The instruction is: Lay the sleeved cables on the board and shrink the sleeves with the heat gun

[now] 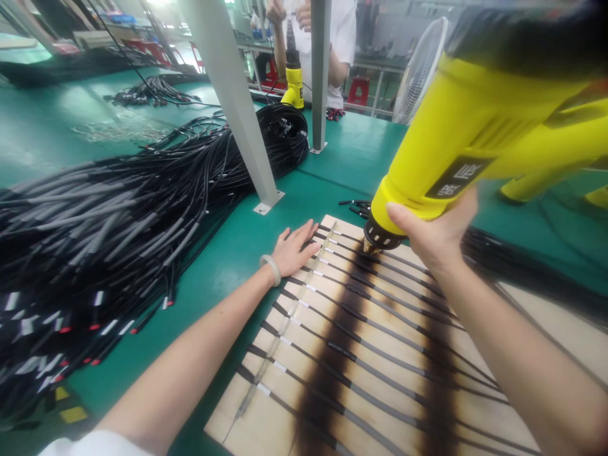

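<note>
My right hand [437, 231] is wrapped round the barrel of a yellow heat gun [427, 139], its nozzle pointing down close over the far end of a wooden board [304, 354]. Across the board lie several black cables [375, 367] side by side, with grey sleeves and white bands. Two dark scorched stripes run over the wood beneath them. My left hand [295, 248], a pale bangle [270, 269] at its wrist, lies with fingers spread at the board's left edge. Its fingertips touch the cable ends beside a clear strip [285, 323] that crosses the cables.
A large pile of black cables [156, 183] covers the green table [190, 297] to the left. Two grey posts [237, 107] rise from the tabletop. Across the table a person [335, 44] stands near another yellow heat gun [294, 85]. A fan [420, 69] stands behind.
</note>
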{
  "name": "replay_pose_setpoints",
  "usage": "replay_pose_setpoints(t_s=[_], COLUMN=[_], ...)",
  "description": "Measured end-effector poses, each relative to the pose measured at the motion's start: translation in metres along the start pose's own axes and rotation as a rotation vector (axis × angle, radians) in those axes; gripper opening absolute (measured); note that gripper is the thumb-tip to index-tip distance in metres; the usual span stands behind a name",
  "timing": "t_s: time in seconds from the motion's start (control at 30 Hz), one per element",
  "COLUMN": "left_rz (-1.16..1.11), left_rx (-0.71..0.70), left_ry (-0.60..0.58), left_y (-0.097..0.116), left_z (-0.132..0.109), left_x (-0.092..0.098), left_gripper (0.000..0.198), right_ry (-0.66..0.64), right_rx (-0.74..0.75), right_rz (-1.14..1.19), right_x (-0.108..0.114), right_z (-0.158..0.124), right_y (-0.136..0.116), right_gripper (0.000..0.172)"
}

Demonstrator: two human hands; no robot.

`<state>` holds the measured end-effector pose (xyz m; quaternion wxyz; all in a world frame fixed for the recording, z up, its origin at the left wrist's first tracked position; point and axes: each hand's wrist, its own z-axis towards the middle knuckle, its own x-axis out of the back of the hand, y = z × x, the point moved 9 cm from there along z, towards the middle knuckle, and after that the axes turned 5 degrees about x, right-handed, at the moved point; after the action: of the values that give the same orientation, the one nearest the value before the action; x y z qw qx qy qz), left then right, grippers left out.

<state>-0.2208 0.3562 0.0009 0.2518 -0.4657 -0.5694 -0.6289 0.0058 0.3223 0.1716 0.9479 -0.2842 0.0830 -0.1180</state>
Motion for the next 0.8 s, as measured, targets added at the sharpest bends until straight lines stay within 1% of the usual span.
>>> replay_pose_setpoints(t_s=[0.1,0.37,0.53,0.8], left_rz=[0.007,-0.015,-0.019,-0.021], left_rx=[0.000,0.000,0.003,0.000], left_ry=[0.000,-0.005,-0.006,-0.003], left_y=[0.0002,0.0010,0.0013,-0.0003], left_z=[0.0002,0.0006,0.0005,0.0003], left_x=[0.0000,0.0000,0.0011,0.0001], left_gripper=[0.064,0.065,0.065,0.065], right_ry=[-0.003,-0.011,-0.008,-0.024], right_rx=[0.010,0.015,0.049,0.022], right_rz=[-0.006,0.010,0.013,-0.007], right_x=[-0.0013,-0.0009,0.0002,-0.0004], right_z=[0.0003,0.0005,0.0010,-0.0002], right_y=[-0.0008,0.0039,0.0008,0.0042], right_gripper=[0.057,0.063,0.060,0.061])
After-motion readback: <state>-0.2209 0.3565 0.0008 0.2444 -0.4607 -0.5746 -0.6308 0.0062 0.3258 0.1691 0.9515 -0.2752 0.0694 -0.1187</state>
